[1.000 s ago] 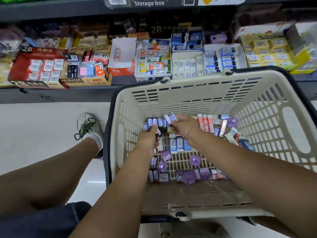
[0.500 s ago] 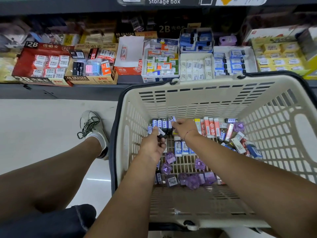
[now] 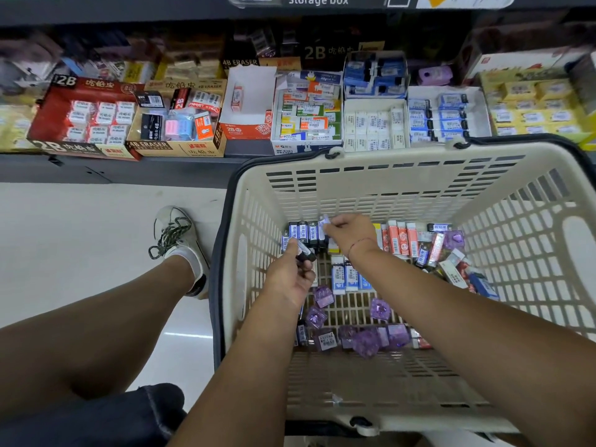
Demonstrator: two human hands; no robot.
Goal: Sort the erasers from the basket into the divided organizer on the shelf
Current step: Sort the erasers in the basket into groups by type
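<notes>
Since dark erasers [image 3: 303, 233] stand rowed at basket's [image 3: 387, 188] far wall, L hand [image 3: 285, 280] pinches a black eraser [image 3: 305, 254] & R hand [image 3: 350, 232] a blue-white eraser [image 3: 324, 220] there, prob. grouping kinds.

Pale, glossy floor [image 3: 80, 237] down here, with a streak of reflected light [image 3: 187, 334] shining off it. Ahead, a dark grey shelf [image 3: 113, 175] runs low across the view. Above, the upper ledge [image 3: 129, 9] carries a "Storage box" label [image 3: 317, 0], with deep shadow beneath.
</notes>
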